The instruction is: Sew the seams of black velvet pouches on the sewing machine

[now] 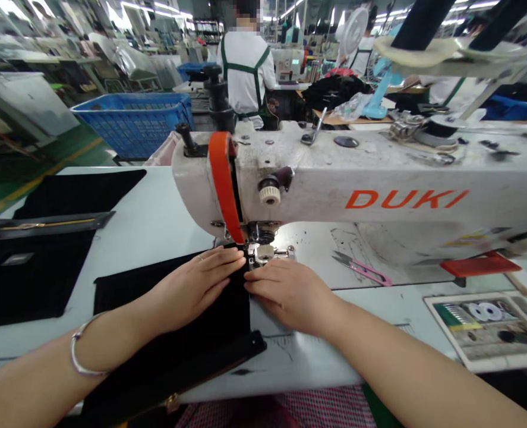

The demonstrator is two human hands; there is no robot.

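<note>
A black fabric piece with a zipper along its near side lies under the needle area of a white sewing machine. My left hand rests flat on the fabric, fingers stretched toward the presser foot. My right hand is at the fabric's right edge, close to the foot, with its fingers together and closed on that edge. The fingertips of both hands are almost touching. A gold-coloured zipper pull hangs at the table's front edge.
More black pieces with a zipper lie at left. Pink-handled thread snips rest right of the needle. A parts tray with bobbins and a red tray are farther right. Behind stand a blue basket and a person.
</note>
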